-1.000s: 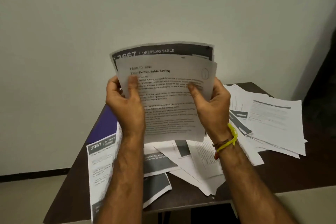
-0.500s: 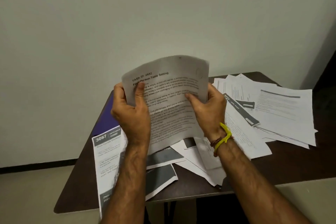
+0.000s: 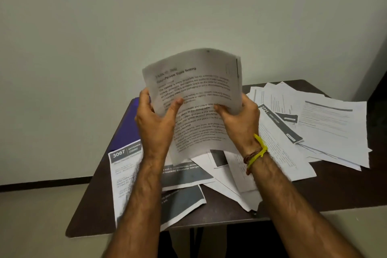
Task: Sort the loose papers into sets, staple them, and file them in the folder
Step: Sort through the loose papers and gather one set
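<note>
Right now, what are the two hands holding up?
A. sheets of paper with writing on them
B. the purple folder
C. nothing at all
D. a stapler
A: the left hand and the right hand each grip a side of the printed sheets, raised above the table, while the purple folder lies flat under other papers.
</note>
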